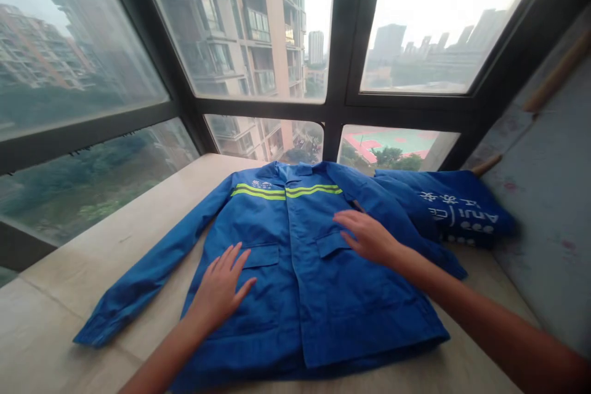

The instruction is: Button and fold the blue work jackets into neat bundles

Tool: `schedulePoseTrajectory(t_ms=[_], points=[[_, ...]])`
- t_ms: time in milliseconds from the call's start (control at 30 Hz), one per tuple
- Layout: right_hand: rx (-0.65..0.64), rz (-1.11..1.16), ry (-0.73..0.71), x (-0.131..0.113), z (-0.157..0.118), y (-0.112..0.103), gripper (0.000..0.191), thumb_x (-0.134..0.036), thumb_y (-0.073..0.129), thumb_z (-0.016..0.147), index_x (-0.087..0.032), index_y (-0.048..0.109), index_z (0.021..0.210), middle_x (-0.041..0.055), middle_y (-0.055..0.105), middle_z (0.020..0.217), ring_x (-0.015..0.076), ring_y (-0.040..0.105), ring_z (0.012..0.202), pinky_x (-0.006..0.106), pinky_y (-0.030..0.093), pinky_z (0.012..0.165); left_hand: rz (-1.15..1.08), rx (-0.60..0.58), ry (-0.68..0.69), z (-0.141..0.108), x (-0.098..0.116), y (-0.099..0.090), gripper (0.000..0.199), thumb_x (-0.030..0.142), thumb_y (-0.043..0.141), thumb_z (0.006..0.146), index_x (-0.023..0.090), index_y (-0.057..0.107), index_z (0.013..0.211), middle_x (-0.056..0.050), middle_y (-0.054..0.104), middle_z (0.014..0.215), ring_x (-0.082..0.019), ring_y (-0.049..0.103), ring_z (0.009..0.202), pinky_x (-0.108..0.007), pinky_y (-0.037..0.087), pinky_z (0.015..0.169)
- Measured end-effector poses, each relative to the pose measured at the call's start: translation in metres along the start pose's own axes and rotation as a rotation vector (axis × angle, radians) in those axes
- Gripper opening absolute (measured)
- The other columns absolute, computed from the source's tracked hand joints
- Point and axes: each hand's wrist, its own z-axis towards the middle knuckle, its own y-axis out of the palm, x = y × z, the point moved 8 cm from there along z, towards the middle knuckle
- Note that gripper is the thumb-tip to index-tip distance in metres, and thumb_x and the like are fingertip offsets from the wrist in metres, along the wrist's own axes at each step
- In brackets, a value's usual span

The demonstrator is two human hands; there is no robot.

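A blue work jacket (pixel 268 228) lies spread out, front side up, with its collar toward the window and its hem toward me. Yellow-green and grey stripes cross its chest, and a small white logo sits above them on the left. My left hand (pixel 221 283), fingers spread, is over the jacket's left-side front near a pocket flap. Over the other front panel, by the second pocket flap, is my right hand (pixel 364 234) with fingers stretched out. Neither hand grips the cloth; whether the palms touch it I cannot tell. One sleeve reaches far out to the left; my right forearm crosses the other.
The jacket rests on a pale stone-like ledge (pixel 50 295). Folded blue cloth with white lettering (pixel 462 209) lies at the right, against a patterned wall (pixel 549 221). Dark window frames (pixel 339 43) enclose the far and left sides. A wooden stick (pixel 487 165) leans near the wall.
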Motion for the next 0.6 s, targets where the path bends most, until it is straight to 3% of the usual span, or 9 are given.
schedulePoseTrajectory(t_ms=[33,100,200,300,367,467,533,600], points=[[-0.004,-0.039,-0.063,0.009,-0.032,0.011,0.031,-0.019,0.063,0.083,-0.027,0.07,0.112,0.0072,0.064,0.129,0.03,0.055,0.125,0.046,0.04,0.112,-0.011,0.006,-0.02,-0.027,-0.006,0.009,0.059,0.055,0.051,0.087,0.027,0.055,0.139,-0.011,0.046,0.152,-0.035,0.043,0.139,-0.053,0.04,0.11],[0.06,-0.08,-0.053,0.043,-0.097,0.022,0.045,-0.014,0.052,0.081,-0.03,0.067,0.119,0.0044,0.061,0.135,0.0277,0.051,0.131,0.048,0.037,0.115,-0.06,0.004,-0.047,-0.077,-0.023,0.023,0.061,0.056,0.051,0.085,0.033,0.052,0.142,-0.008,0.047,0.151,-0.034,0.045,0.137,-0.052,0.043,0.11],[0.289,-0.06,0.147,0.107,-0.185,0.018,0.06,-0.014,0.047,0.07,-0.035,0.064,0.124,0.0021,0.056,0.14,0.0269,0.05,0.133,0.047,0.041,0.114,-0.137,0.068,-0.109,-0.138,-0.051,0.031,0.07,0.052,0.054,0.082,0.043,0.036,0.149,-0.002,0.043,0.154,-0.033,0.047,0.136,-0.05,0.046,0.108],[0.412,-0.014,0.244,0.143,-0.238,0.018,0.07,-0.021,0.051,0.068,-0.039,0.054,0.135,0.0015,0.051,0.145,0.0282,0.047,0.136,0.047,0.043,0.112,-0.206,0.117,-0.154,-0.178,-0.066,0.032,0.085,0.046,0.058,0.077,0.054,0.017,0.15,0.004,0.044,0.153,-0.034,0.051,0.132,-0.051,0.053,0.101],[0.442,-0.011,0.263,0.151,-0.251,0.022,0.07,-0.023,0.052,0.069,-0.036,0.051,0.138,0.003,0.051,0.145,0.0284,0.046,0.137,0.047,0.04,0.113,-0.271,0.117,-0.143,-0.189,-0.067,0.033,0.091,0.04,0.062,0.07,0.06,0.018,0.147,0.007,0.048,0.149,-0.034,0.053,0.13,-0.051,0.054,0.1],[0.488,-0.04,0.336,0.162,-0.25,0.025,0.065,-0.022,0.05,0.067,-0.03,0.059,0.131,0.006,0.057,0.137,0.0281,0.051,0.132,0.045,0.039,0.114,-0.363,0.161,-0.193,-0.191,-0.07,0.035,0.086,0.033,0.061,0.064,0.063,0.035,0.14,0.008,0.056,0.142,-0.034,0.054,0.129,-0.05,0.05,0.105],[0.481,-0.039,0.393,0.171,-0.242,0.025,0.067,-0.019,0.046,0.064,-0.027,0.061,0.129,0.0069,0.062,0.131,0.0266,0.057,0.126,0.043,0.043,0.111,-0.43,0.23,-0.324,-0.186,-0.081,0.035,0.077,0.029,0.056,0.062,0.053,0.051,0.135,0.003,0.059,0.138,-0.034,0.056,0.127,-0.049,0.047,0.108],[0.436,-0.033,0.391,0.173,-0.228,0.02,0.072,-0.016,0.042,0.06,-0.022,0.062,0.13,0.0078,0.064,0.13,0.0253,0.059,0.123,0.042,0.045,0.109,-0.497,0.282,-0.545,-0.18,-0.095,0.033,0.071,0.025,0.054,0.06,0.035,0.06,0.13,-0.006,0.062,0.133,-0.034,0.059,0.123,-0.049,0.046,0.109]])
